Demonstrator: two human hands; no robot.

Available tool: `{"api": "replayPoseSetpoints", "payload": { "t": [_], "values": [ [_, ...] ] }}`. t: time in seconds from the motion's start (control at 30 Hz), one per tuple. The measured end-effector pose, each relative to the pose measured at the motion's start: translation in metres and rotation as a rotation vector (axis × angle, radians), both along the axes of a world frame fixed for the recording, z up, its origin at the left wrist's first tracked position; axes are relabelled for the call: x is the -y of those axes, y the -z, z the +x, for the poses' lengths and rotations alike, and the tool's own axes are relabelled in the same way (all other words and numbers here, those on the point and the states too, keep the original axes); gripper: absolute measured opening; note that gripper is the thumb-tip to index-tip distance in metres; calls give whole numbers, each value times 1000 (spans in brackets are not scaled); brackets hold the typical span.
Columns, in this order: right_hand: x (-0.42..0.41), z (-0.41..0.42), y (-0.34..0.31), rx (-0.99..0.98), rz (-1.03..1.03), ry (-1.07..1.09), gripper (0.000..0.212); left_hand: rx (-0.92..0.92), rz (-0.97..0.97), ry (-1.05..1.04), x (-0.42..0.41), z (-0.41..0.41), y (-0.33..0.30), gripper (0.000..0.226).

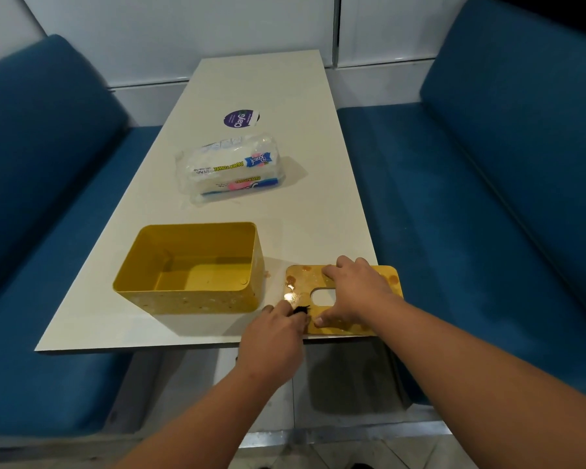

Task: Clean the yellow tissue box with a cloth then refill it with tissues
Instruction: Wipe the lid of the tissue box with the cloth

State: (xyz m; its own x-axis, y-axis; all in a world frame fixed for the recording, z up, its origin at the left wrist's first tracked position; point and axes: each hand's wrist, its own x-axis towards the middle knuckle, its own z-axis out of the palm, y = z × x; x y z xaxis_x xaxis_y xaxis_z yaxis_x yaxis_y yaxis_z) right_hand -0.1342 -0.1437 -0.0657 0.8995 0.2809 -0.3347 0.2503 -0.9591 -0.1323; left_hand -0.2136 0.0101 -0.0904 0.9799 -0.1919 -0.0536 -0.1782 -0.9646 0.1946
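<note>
Yellow lid (359,324) pinned under spread right hand (354,292) fingers — steadying it — left hand (278,328) pinching dark cloth (300,309) beside.

One view only, head-worn, wide-angle. Looks forward and steeply down along the length of the counter (285,79) from its near short end. Close to that near edge, with both forearms entering from the bottom of the frame and the left hand (274,330) and right hand (356,292) low in the centre. Far end of the counter against a white wall (183,28); blue bench seats (471,198) curving away at both sides.
</note>
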Motion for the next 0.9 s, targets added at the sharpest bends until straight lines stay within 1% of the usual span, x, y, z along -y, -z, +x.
{"api": "replayPoseSetpoints", "payload": {
  "t": [0.17, 0.27, 0.37, 0.57, 0.73, 0.9],
  "values": [
    [0, 0, 0, 0, -7, -1, 99, 74, -74, -261, 13, 13, -10, 24],
    [0, 1, 0, -8, -4, -9, 97, 53, -104, -390, 25, 31, -15, 21],
    [2, 1, 1, -1, -3, -22, 94, 19, -103, -453, 26, 47, -12, 18],
    [8, 3, 8, 63, 11, -63, 89, 16, -126, -392, 28, 44, -4, 24],
    [12, 5, 11, 83, 35, -92, 92, 10, 24, -294, 24, 25, 4, 28],
    [13, 6, 13, 94, 34, -99, 88, 8, 106, -238, 32, 51, -2, 29]
  ]
}}
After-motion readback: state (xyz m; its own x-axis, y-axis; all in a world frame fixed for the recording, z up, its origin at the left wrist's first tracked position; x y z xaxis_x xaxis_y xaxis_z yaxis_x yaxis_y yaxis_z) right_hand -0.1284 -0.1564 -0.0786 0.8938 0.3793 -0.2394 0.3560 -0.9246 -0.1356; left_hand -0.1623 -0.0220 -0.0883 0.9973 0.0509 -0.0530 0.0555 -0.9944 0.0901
